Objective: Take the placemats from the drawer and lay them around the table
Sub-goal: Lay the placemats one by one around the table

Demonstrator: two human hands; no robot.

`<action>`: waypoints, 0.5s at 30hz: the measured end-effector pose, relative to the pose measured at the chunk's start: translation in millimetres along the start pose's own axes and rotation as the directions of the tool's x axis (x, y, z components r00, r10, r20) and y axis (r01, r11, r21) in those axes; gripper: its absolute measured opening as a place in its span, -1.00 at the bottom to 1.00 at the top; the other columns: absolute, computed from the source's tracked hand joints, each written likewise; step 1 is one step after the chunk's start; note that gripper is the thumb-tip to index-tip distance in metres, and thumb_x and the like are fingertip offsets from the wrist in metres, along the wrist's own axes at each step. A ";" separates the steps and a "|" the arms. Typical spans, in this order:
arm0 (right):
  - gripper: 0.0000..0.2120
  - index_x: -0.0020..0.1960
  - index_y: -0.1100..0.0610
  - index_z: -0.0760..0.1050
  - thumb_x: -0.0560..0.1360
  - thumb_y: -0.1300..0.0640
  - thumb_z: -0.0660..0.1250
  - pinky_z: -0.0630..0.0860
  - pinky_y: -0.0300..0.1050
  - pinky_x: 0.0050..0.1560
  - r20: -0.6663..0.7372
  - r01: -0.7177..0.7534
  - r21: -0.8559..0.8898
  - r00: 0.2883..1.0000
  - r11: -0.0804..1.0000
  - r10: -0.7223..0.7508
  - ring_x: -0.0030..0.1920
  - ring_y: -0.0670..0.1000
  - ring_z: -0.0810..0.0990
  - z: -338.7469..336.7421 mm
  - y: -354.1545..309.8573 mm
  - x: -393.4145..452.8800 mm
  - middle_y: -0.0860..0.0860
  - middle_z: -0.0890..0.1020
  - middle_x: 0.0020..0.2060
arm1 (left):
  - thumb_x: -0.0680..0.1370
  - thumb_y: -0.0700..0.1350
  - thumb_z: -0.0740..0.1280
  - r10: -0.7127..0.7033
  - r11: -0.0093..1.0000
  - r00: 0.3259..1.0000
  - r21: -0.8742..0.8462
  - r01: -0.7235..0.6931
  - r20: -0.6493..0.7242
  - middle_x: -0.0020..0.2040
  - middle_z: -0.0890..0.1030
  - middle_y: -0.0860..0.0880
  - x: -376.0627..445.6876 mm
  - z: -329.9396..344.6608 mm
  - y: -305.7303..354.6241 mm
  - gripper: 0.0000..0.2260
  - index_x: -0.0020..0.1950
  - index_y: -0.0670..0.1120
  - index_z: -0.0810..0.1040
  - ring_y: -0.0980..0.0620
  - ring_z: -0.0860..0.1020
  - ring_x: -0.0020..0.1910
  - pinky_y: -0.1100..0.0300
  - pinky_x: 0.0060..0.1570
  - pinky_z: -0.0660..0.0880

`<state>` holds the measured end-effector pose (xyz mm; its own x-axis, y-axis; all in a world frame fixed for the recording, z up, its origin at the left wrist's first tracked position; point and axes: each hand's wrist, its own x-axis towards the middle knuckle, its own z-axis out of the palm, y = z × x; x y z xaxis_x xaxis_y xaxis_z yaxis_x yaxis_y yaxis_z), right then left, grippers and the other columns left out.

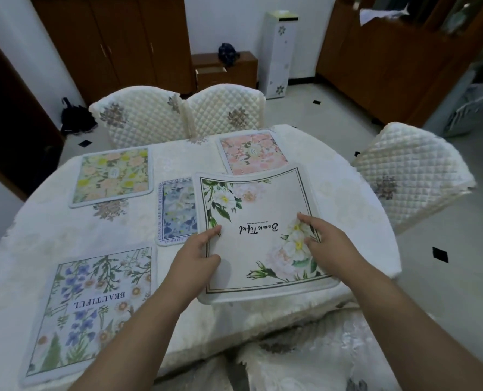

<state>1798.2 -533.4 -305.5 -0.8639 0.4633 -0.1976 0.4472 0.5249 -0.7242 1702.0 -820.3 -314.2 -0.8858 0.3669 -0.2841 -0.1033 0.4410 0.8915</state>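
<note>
A white placemat (258,218) with white roses and the word "Beautiful" is lifted over the near right part of the table (347,198). My left hand (199,253) pinches its left edge, and my right hand (326,241) grips its right side. It overlaps a small blue floral placemat (176,210) at the table's middle. A yellow floral placemat (113,176) lies at the far left and a pink one (251,152) at the far right. A large placemat with blue flowers (93,309) lies at the near left.
Two quilted chairs (147,114) (229,108) stand at the far side and another chair (412,173) at the right. A low wooden cabinet with an open drawer (210,73) is by the back wall. Wardrobes line the back.
</note>
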 end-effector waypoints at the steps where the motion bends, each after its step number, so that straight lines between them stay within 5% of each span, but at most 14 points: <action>1: -0.48 0.48 -0.20 0.38 0.62 0.24 0.25 0.44 -0.45 -0.13 0.014 0.007 -0.005 1.000 1.000 -0.007 -0.05 -0.16 0.57 -2.7 10.1 9.1 -0.11 0.41 0.47 | 0.48 -0.22 0.28 -0.021 1.000 1.000 -0.009 0.021 0.000 0.32 0.48 0.24 5.2 10.8 -1.0 -0.40 0.38 0.37 0.51 0.04 0.56 0.26 -0.07 0.27 0.55; 5: -0.48 0.48 -0.17 0.39 0.61 0.25 0.26 0.38 -0.48 -0.17 0.095 0.002 -0.054 0.995 0.999 0.003 0.05 -0.07 0.55 -11.9 56.9 50.0 -0.08 0.42 0.46 | 0.46 -0.35 0.23 -0.105 0.994 0.993 -0.025 0.104 -0.044 0.39 0.47 0.12 23.6 60.3 -6.4 -0.34 0.40 0.28 0.53 0.00 0.55 0.26 -0.02 0.23 0.57; 12: -0.47 0.48 -0.12 0.41 0.57 0.26 0.25 0.44 -0.27 -0.15 0.258 0.000 -0.124 0.966 0.992 0.032 0.00 -0.01 0.51 -21.5 137.7 103.0 -0.03 0.45 0.43 | 0.47 -0.42 0.15 -0.308 0.951 0.946 -0.055 0.304 -0.099 0.34 0.54 0.05 44.0 149.4 -29.6 -0.30 0.40 0.25 0.52 0.07 0.62 -0.23 0.18 -0.33 0.57; 15: -0.46 0.49 -0.10 0.39 0.56 0.26 0.25 0.42 -0.23 0.08 0.287 -0.005 -0.152 0.957 0.988 0.049 0.21 0.00 0.52 -17.2 161.8 116.9 -0.02 0.43 0.44 | 0.48 -0.47 0.18 -0.309 0.951 0.947 -0.008 0.309 -0.093 0.43 0.49 0.04 55.2 173.9 -41.4 -0.30 0.46 0.17 0.50 -0.11 0.66 0.05 0.21 -0.25 0.58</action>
<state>1773.5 -382.0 -434.4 -0.8710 0.2642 -0.4143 0.4817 0.6251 -0.6141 1736.1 -675.9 -428.1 -0.8488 0.1347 -0.5112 -0.3760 0.5260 0.7629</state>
